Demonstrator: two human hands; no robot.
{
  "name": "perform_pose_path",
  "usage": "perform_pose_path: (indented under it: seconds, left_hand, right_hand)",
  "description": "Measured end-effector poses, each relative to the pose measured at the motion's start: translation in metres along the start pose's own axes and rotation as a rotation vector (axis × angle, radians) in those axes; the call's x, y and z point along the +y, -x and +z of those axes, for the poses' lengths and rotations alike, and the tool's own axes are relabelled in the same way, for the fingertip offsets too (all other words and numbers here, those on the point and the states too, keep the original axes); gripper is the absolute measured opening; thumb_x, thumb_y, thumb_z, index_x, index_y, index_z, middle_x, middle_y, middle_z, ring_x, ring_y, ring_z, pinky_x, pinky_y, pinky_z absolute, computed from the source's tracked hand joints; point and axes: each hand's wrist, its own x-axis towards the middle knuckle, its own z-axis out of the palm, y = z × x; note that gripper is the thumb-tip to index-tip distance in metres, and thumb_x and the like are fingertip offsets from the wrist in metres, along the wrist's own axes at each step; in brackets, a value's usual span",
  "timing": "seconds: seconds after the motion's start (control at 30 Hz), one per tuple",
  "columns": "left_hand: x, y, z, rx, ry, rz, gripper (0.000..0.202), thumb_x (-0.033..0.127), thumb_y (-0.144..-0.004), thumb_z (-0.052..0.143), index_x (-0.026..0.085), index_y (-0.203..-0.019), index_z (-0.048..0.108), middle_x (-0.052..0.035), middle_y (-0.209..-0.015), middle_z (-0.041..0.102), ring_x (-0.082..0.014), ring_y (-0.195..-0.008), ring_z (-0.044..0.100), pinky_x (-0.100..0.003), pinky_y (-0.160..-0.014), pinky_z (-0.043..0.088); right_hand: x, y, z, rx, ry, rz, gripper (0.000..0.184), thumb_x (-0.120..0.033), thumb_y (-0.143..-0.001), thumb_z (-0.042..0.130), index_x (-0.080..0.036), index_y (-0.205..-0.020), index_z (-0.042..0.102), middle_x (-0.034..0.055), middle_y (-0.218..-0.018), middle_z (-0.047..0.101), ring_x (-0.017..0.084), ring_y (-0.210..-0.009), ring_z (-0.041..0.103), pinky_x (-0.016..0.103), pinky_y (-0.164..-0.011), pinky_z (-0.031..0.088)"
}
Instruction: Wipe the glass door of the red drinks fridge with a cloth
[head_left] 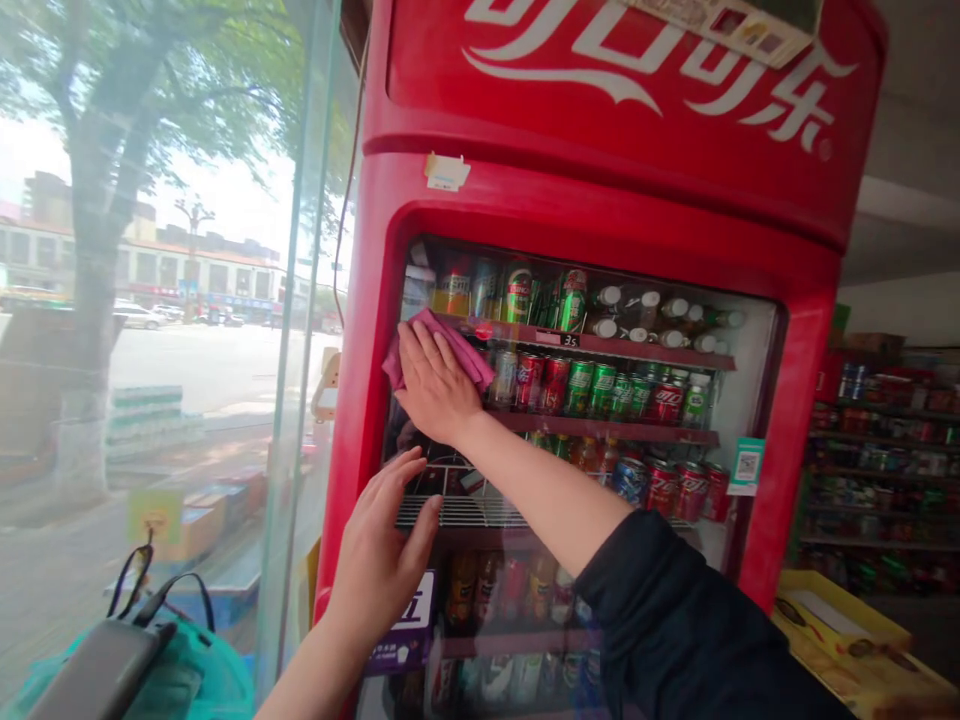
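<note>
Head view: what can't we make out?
Head: middle of the pink cloth, hidden under the right hand.
Head: bottom of the red fridge, cut off by the lower edge.
Head: print on the white sticker, too small and blurred.
Head: brands of the shelf goods at right, blurred, dim.

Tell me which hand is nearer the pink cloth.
Right: the right hand lies flat on the pink cloth, against the front of the red fridge. The left hand is lower in the picture, apart from the cloth.

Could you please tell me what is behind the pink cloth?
Behind the pink cloth is the glass door of the red refrigerator. Drink cans show just right of the cloth; whatever stands inside behind it is covered.
</note>
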Motion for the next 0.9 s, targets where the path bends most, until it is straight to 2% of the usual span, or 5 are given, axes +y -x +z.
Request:
perform_pose_path:
  seconds: [0.17,0.4,0.5,0.73,0.9]
  left_hand:
    - [-0.002,-0.012,0.000,0.049,-0.044,0.037,0.045,0.045,-0.106,0.064,0.023,-0.146,0.066,-0.0127,-0.158,0.070,-0.0304,-0.146,0.069,-0.051,-0.123,0.058]
    - [-0.004,-0.057,-0.024,0.113,-0.235,0.331,0.062,0.034,-0.107,0.064,0.024,-0.166,0.049,-0.0134,-0.168,0.062,-0.0342,-0.164,0.052,-0.060,-0.134,0.047]
    - [-0.003,-0.071,-0.028,0.075,-0.291,0.400,0.068,0.031,-0.107,0.063,0.024,-0.172,0.041,-0.0147,-0.172,0.058,-0.0345,-0.168,0.045,-0.060,-0.135,0.046]
    - [-0.005,-0.086,0.000,0.075,-0.388,0.365,0.073,0.038,-0.112,0.054,0.023,-0.179,0.030,-0.0177,-0.181,0.046,-0.0409,-0.176,0.027,-0.070,-0.142,0.023]
    - [-0.004,-0.092,0.007,0.079,-0.431,0.250,0.079,0.042,-0.112,0.050,0.026,-0.183,0.019,-0.0145,-0.187,0.034,-0.0395,-0.179,0.018,-0.071,-0.145,0.013]
  right_hand:
    - [0.014,0.019,-0.004,0.016,-0.007,0.032,0.076,-0.041,-0.115,0.055,-0.003,-0.177,0.033,0.0179,-0.190,0.022,0.033,-0.179,0.015,0.053,-0.149,0.007]
    - [0.076,0.082,-0.012,0.304,0.083,0.461,0.078,-0.043,-0.114,0.047,-0.002,-0.179,0.027,0.0247,-0.188,0.025,0.038,-0.179,0.013,0.068,-0.145,0.016]
    - [0.072,0.093,-0.005,0.352,0.145,0.518,0.077,-0.041,-0.114,0.047,-0.001,-0.177,0.030,0.0252,-0.187,0.028,0.037,-0.179,0.010,0.069,-0.145,0.020]
    - [-0.001,0.048,0.008,0.047,0.101,0.106,0.063,-0.037,-0.120,0.044,-0.011,-0.177,0.036,0.0119,-0.190,0.027,0.029,-0.179,0.014,0.054,-0.150,0.015]
    - [0.005,0.041,-0.007,0.030,0.123,-0.005,0.059,-0.038,-0.122,0.039,-0.012,-0.175,0.040,0.0087,-0.189,0.030,0.026,-0.178,0.019,0.048,-0.150,0.014]
